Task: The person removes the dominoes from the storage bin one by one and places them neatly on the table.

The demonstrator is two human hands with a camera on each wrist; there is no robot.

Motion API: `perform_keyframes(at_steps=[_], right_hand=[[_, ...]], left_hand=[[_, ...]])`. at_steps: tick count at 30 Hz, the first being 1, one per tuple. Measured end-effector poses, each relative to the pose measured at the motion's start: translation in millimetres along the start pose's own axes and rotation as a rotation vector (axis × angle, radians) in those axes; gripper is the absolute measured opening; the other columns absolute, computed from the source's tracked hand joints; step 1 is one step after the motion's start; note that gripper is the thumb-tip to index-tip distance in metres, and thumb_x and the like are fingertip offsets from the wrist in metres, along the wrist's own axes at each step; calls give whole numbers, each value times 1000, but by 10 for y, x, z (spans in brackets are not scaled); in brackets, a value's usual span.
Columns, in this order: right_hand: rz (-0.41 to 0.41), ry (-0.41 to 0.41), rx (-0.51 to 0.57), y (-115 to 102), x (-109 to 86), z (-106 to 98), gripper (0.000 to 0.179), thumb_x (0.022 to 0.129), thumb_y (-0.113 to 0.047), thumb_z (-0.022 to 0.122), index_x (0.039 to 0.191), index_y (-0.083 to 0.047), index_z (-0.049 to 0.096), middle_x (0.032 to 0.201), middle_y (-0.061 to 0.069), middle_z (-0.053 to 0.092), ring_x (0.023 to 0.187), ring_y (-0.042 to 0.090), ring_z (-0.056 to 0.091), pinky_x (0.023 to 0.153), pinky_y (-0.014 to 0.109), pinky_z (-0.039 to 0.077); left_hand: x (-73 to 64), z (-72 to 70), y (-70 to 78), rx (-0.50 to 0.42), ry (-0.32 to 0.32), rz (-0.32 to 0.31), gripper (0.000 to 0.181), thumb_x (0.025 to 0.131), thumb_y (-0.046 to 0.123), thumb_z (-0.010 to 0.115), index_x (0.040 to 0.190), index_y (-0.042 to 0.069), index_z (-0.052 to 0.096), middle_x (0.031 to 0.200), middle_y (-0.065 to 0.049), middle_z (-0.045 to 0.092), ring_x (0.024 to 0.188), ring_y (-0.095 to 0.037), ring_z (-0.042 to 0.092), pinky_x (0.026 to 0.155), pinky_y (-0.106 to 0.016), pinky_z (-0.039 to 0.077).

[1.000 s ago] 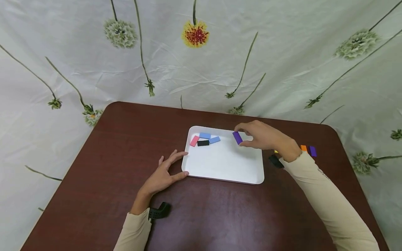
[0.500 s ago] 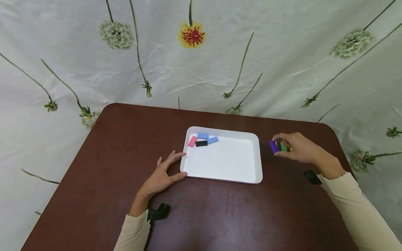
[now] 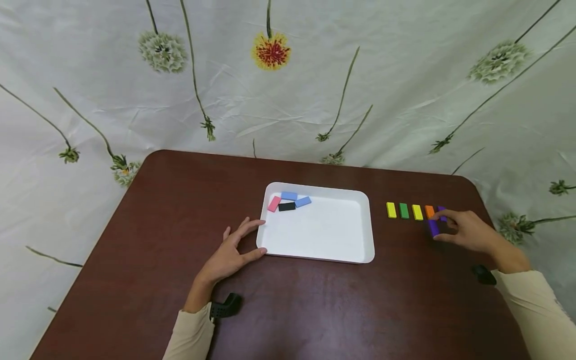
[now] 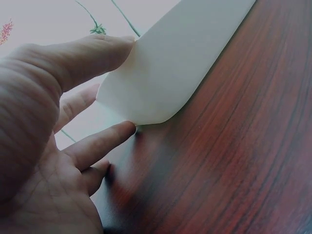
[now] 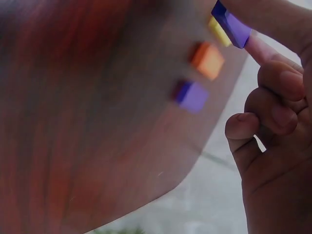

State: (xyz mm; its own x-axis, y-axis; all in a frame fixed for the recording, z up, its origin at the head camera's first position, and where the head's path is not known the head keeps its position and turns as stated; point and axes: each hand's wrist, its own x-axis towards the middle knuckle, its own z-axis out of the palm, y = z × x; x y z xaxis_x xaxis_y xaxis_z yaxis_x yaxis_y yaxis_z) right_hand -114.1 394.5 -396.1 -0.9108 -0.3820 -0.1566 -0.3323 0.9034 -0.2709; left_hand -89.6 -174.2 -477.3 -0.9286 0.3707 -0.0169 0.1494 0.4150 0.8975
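Note:
My right hand (image 3: 472, 232) pinches a purple rectangular block (image 3: 433, 228) between thumb and index finger, close over the table on the right. In the right wrist view, that purple block (image 5: 238, 30) shows at the top, its other fingers curled below. An orange block (image 3: 429, 211) and a second purple block (image 3: 443, 212), partly hidden by the fingers, lie just beyond. At the left end of a white tray (image 3: 324, 227), my left hand (image 3: 228, 258) touches the edge with outstretched thumb and index finger. The left wrist view shows fingertips right at the tray corner (image 4: 156, 83).
Inside the tray, a pink block (image 3: 274, 203), a black block (image 3: 286, 206) and two blue blocks (image 3: 289, 195) lie near the back left. A row right of the tray also holds a yellow block (image 3: 391, 210), a green block (image 3: 404, 211) and another yellow block (image 3: 417, 212).
My right hand has carried the purple block from above the tray rightward, past the row, to its right end. The left hand has stayed at the tray's edge.

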Motion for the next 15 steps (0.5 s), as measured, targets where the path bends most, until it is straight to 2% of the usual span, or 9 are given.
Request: perform_keyframes(at_steps=[5, 9, 15], right_hand=[[41, -12, 17, 160, -107, 59, 43, 84, -22, 82, 115, 2, 65, 62, -8, 27, 53, 1, 17, 59, 25, 30], [85, -26, 28, 241, -156, 97, 43, 83, -22, 82, 115, 3, 65, 61, -7, 30, 51, 2, 22, 58, 24, 30], [103, -39, 22, 328, -194, 156, 46, 83, -22, 83, 116, 3, 65, 62, -7, 29, 52, 3, 23, 56, 24, 28]], left_hand=[[-7, -3, 21, 14, 3, 8, 66, 88, 28, 79, 146, 20, 49, 154, -7, 46, 155, -34, 14, 115, -68, -10], [-11, -2, 29, 18, 5, 9, 66, 88, 28, 79, 146, 19, 49, 154, -7, 47, 155, -34, 14, 115, -68, -10], [-1, 10, 6, 19, 5, 10, 65, 88, 29, 78, 146, 20, 49, 153, -6, 48, 155, -34, 14, 115, -68, -10]])
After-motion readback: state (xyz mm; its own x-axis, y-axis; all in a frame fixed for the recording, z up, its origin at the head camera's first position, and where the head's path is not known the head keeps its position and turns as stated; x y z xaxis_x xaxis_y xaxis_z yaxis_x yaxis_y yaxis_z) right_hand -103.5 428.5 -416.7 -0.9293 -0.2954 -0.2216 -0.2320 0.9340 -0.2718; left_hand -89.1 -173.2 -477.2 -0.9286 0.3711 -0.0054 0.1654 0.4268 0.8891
